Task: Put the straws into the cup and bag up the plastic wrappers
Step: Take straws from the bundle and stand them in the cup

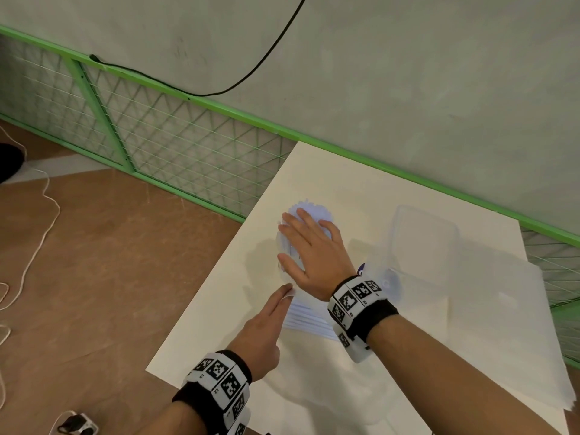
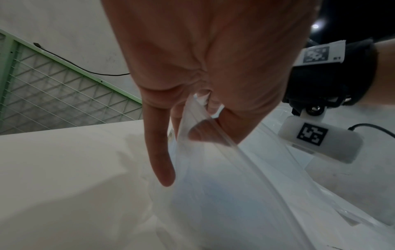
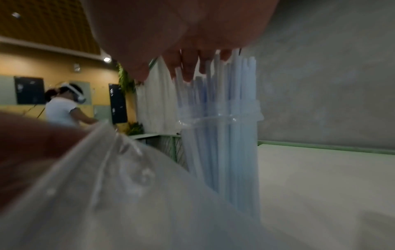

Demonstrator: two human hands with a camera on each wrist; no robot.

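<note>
A bundle of pale blue-white straws (image 3: 226, 135) stands upright in a clear cup (image 3: 213, 119) on the white table (image 1: 219, 309). My right hand (image 1: 301, 243) lies flat on the straw tops (image 1: 314, 208) with its fingers straight; those fingers (image 3: 188, 67) touch the straw ends. My left hand (image 1: 282, 296) is just in front of the cup. It pinches the edge of a clear plastic wrapper (image 2: 213, 186) between thumb and fingers, with the index finger held straight. More white straws (image 1: 307, 318) lie under my right wrist, in or on that wrapper (image 3: 107, 194).
A clear shallow plastic box (image 1: 423, 243) sits behind my right wrist. Flat pale sheets (image 1: 502, 324) cover the table's right side. The table's left edge (image 1: 204, 293) drops to brown floor. A green mesh fence (image 1: 157, 136) runs behind. Another person (image 3: 62, 108) stands far off.
</note>
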